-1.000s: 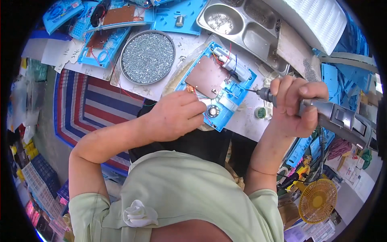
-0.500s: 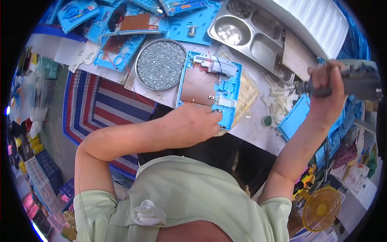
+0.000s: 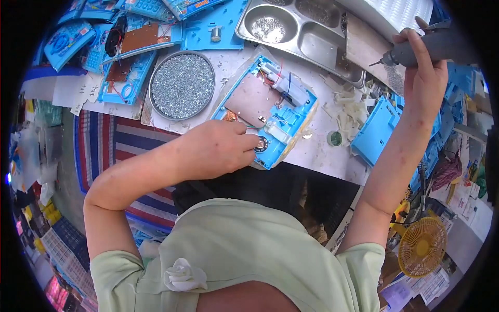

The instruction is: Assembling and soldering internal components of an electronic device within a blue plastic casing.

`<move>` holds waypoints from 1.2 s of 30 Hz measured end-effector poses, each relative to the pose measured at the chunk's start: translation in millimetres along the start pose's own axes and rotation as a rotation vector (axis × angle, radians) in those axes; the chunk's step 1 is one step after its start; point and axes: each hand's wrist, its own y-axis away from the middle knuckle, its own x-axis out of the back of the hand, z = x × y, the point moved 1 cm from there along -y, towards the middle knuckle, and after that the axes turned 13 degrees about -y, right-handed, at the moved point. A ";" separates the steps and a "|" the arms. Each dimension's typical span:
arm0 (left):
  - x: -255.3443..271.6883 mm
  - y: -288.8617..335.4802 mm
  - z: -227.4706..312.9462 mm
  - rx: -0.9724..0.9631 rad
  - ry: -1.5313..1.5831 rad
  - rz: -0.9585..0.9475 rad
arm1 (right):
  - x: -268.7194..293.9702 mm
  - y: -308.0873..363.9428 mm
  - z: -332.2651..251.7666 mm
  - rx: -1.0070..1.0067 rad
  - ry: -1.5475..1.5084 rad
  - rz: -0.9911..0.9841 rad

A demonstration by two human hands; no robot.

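A blue plastic casing (image 3: 294, 122) lies open on the table at a slant, with a brown circuit board (image 3: 252, 101), a grey-white cylindrical part (image 3: 292, 89) and a small round speaker (image 3: 261, 144) inside. Curled over its near left edge, my left hand (image 3: 215, 148) grips the casing beside the speaker; some fingertips are hidden. Off to the right and raised, my right hand (image 3: 427, 78) is closed round a dark electric screwdriver (image 3: 436, 48), whose thin bit points left, away from the casing.
A round tray (image 3: 212, 96) full of small screws stands left of the casing. Behind are a metal compartment tray (image 3: 240, 28) and several blue shells (image 3: 122, 88). White plastic bits (image 3: 351, 112) and a blue panel (image 3: 375, 130) lie to the right, a yellow fan (image 3: 422, 247) lower right.
The casing has turned clockwise, and my left hand has shifted along its near edge. My right hand has moved up with the screwdriver, its bit now showing. The whole view has shifted slightly.
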 end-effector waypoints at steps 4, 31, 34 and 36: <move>-13.4 -3.8 16.1 0.128 0.053 0.041 | -13.7 24.5 -1.7 0.225 0.172 0.160; -39.6 -52.3 -9.3 0.563 0.167 0.279 | -80.6 134.2 34.4 -0.123 0.889 -0.875; -43.5 -54.7 -6.8 0.573 0.127 0.375 | -77.6 127.0 36.3 -0.160 0.898 -0.924; -43.5 -55.1 -5.8 0.569 0.111 0.405 | -77.2 124.0 37.5 -0.127 0.952 -0.970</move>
